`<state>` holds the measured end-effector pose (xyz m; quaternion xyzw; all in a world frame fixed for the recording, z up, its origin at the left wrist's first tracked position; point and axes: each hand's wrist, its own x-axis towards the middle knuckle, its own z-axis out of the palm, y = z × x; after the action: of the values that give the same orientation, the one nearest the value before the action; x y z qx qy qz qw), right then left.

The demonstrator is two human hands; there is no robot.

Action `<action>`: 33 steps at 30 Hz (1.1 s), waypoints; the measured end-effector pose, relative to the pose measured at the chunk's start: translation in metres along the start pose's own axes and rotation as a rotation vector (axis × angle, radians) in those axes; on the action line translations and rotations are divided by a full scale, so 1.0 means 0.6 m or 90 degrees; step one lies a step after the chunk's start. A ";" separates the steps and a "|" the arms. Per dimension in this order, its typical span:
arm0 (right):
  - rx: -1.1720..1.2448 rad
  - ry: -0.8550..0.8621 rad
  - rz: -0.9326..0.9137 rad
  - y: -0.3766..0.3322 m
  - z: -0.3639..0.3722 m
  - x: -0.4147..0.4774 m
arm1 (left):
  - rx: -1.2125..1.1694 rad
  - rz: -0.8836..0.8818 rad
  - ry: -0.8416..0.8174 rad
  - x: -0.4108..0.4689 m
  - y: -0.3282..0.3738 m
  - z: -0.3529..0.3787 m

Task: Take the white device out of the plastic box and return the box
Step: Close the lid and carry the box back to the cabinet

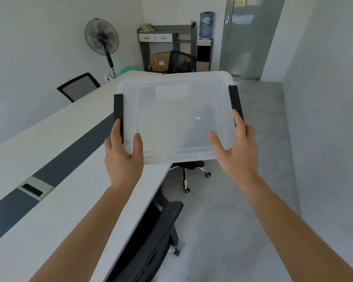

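Note:
A clear plastic box point(175, 110) with a translucent lid and black side latches is held in the air, over the table's right edge. My left hand point(122, 157) grips its near left corner, thumb on the lid and fingers along the left latch. My right hand point(235, 151) grips the near right corner the same way. Through the lid I see no device inside. The white device is not in view.
A long white table point(49, 159) with a dark centre strip and a cable hatch point(35, 187) runs along the left. Black office chairs point(151, 241) stand at its right edge and far left. A fan point(102, 37), shelf unit point(167, 41), water dispenser point(206, 25) and glass door point(251, 35) are at the back.

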<state>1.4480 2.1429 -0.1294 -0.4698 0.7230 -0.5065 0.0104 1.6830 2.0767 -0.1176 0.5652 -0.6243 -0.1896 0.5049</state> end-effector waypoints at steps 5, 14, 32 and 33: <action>-0.009 0.015 0.010 0.108 0.018 0.147 | 0.004 0.008 -0.006 0.078 0.026 0.177; -0.051 0.055 0.024 0.269 0.029 0.504 | -0.060 0.027 -0.064 0.308 0.119 0.540; -0.053 0.132 0.061 0.713 0.049 1.271 | -0.040 0.088 -0.114 0.705 0.362 1.327; -0.048 0.118 0.056 0.725 0.058 1.322 | -0.038 0.078 -0.105 0.736 0.372 1.359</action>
<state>0.7311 1.5907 -0.1038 -0.3884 0.7595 -0.5192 -0.0521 0.9451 1.4728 -0.0951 0.4931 -0.6914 -0.2224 0.4788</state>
